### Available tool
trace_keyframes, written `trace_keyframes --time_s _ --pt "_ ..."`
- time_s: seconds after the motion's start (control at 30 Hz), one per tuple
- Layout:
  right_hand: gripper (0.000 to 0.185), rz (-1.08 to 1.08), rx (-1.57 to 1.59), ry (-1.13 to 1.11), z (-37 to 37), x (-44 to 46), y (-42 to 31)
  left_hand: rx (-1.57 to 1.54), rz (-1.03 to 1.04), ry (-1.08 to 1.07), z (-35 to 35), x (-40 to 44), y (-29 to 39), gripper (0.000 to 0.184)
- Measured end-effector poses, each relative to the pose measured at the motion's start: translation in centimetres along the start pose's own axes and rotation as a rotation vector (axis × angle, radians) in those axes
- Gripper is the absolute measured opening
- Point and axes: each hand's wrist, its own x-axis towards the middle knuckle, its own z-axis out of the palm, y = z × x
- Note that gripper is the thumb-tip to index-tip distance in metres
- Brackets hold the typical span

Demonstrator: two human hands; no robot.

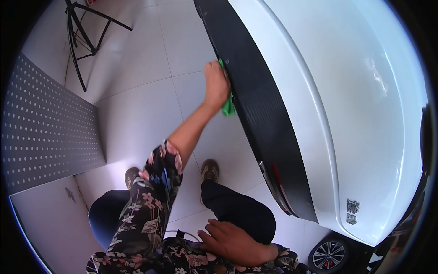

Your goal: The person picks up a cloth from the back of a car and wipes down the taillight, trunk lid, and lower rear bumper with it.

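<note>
My left hand (216,84) reaches forward and is closed on a green cloth (228,108). It presses the cloth against the edge of the black textured trim panel (262,98) on a white car (356,105). Part of the cloth hangs below the hand, and the rest is hidden under the fingers. Near my body, my right hand (232,242) hovers or rests by my lap with its fingers loosely apart; nothing shows in it. A red-and-dark lamp (277,182) lies along the trim's near end.
A black metal stand (86,41) is on the tiled floor at the far left. Nearer stands a grey perforated panel (52,123). At lower right are a metallic badge (351,211) on the car and a spoked wheel (328,255). My shoes (210,170) are on the floor.
</note>
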Motion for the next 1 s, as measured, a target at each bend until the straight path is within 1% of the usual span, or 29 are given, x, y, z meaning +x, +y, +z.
trace_keyframes --time_s 0.03,0.13,0.23,0.27,0.3,0.37,0.47,0.57,0.6,0.63,0.67,0.7,0.73,0.8,0.9,1.0 --pt "0.04 0.004 -0.005 -0.008 -0.1 0.1 0.0 0.013 0.018 0.024 0.2 1.9 -1.0 0.007" --pt "0.04 0.007 -0.007 -0.015 -0.2 0.5 -0.1 -0.02 -0.036 -0.027 -0.4 4.1 -1.3 0.006" --pt "0.04 -0.005 -0.011 -0.01 -0.5 1.3 0.6 -0.12 0.026 -0.079 -0.7 0.7 -1.4 0.007" --pt "0.04 0.009 -0.007 -0.022 -0.6 1.5 0.6 -0.132 -0.018 -0.143 -1.3 0.5 -0.7 0.007" --pt "0.04 0.025 0.0 -0.035 -0.8 1.8 0.6 -0.122 -0.008 -0.122 -1.4 1.1 -1.2 0.008" --pt "0.04 0.022 -0.019 -0.003 -1.5 1.7 0.7 -0.105 0.007 -0.085 -0.5 2.7 -2.2 0.01" --pt "0.04 0.033 -0.056 0.033 -2.0 1.8 0.9 -0.016 -0.055 -0.031 0.7 8.3 -4.8 0.015" --pt "0.04 0.065 -0.051 0.039 -2.1 2.2 0.6 0.023 -0.094 -0.054 1.2 12.7 -6.8 0.02" --pt "0.039 0.078 -0.047 0.034 -2.2 2.5 0.5 0.024 -0.097 -0.054 1.4 12.7 -7.3 0.022" --pt "0.04 0.079 -0.048 0.028 -2.2 2.6 0.4 0.039 -0.066 -0.109 0.9 11.6 -6.7 0.021" --pt "0.04 0.076 -0.054 0.026 -2.2 2.7 0.5 0.055 -0.028 -0.161 0.1 9.6 -5.7 0.02" --pt "0.04 0.07 -0.06 0.025 -2.2 2.8 0.7 -0.024 -0.009 -0.139 0.2 6.6 -5.1 0.017" --pt "0.04 0.073 -0.071 0.018 -2.1 3.0 0.7 -0.057 0.016 -0.208 -1.0 4.3 -3.3 0.013" --pt "0.04 0.08 -0.086 0.0 -1.9 3.3 0.8 -0.181 -0.07 -0.252 -2.4 2.0 -0.9 0.013" --pt "0.04 0.073 -0.08 0.015 -2.2 3.4 1.0 -0.111 0.005 -0.179 -1.2 4.0 -1.8 0.012" --pt "0.04 0.096 -0.127 0.036 -2.1 3.2 0.9 0.005 0.091 -0.154 -0.5 8.0 -4.2 0.012"
